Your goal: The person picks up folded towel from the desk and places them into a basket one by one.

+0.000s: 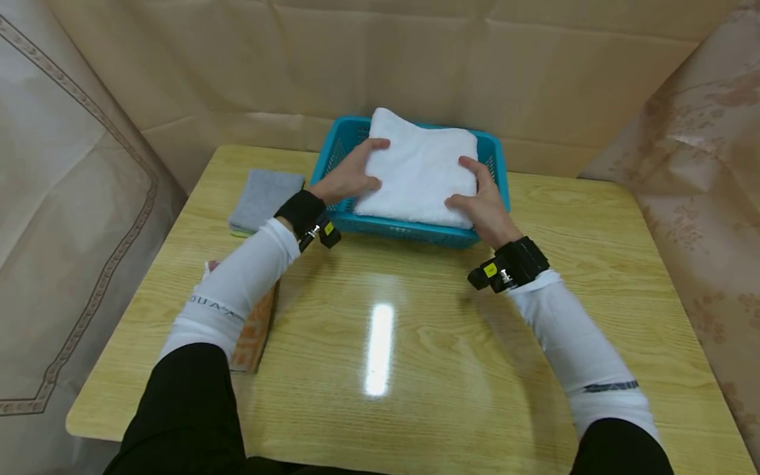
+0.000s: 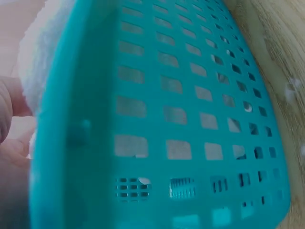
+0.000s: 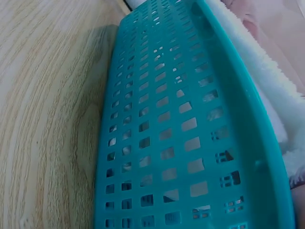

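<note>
A folded white towel (image 1: 421,168) lies over a blue-green plastic basket (image 1: 398,229), its back left corner rising above the rim. My left hand (image 1: 350,173) holds the towel's left edge, thumb and index finger on top and the other fingers out of sight. On the opposite edge my right hand (image 1: 485,201) grips it with thumb and fingertips on the upper face. In the left wrist view, fingers (image 2: 5,109) touch the white towel (image 2: 43,57) just past the basket rim. The right wrist view has the basket's perforated wall (image 3: 162,119) with the towel (image 3: 257,67) beyond it.
A folded grey cloth (image 1: 265,198) lies left of the basket on the wooden table (image 1: 380,422). An orange-brown patterned towel (image 1: 255,336) is partly covered by my left forearm. Beige sheeting (image 1: 237,59) stands behind the table.
</note>
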A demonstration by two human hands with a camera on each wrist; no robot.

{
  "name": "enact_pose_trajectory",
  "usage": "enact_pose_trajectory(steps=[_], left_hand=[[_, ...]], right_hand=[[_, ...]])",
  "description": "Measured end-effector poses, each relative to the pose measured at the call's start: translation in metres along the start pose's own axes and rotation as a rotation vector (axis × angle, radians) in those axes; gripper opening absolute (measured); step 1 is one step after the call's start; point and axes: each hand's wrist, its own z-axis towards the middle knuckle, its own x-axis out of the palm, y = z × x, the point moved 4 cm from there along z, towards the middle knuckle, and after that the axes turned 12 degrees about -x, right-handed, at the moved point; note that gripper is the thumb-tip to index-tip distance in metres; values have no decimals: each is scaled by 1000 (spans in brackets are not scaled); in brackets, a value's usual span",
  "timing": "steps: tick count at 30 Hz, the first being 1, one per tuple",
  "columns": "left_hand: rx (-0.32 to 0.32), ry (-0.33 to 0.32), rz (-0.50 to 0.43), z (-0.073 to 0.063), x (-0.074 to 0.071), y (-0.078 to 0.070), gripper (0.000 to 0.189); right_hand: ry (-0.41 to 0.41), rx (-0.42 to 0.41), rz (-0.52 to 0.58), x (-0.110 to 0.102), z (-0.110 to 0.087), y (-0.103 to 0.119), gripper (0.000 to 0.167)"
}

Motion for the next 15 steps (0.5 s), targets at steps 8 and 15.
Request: enact_pose_trajectory(steps=[8,15], left_hand=[[-19,33,63,2,2,7,90],[-52,40,127,2,3,13,98]], right_hand=[[62,19,-13,2,2,-5,91],[115,31,-131,6,3,-9,94]])
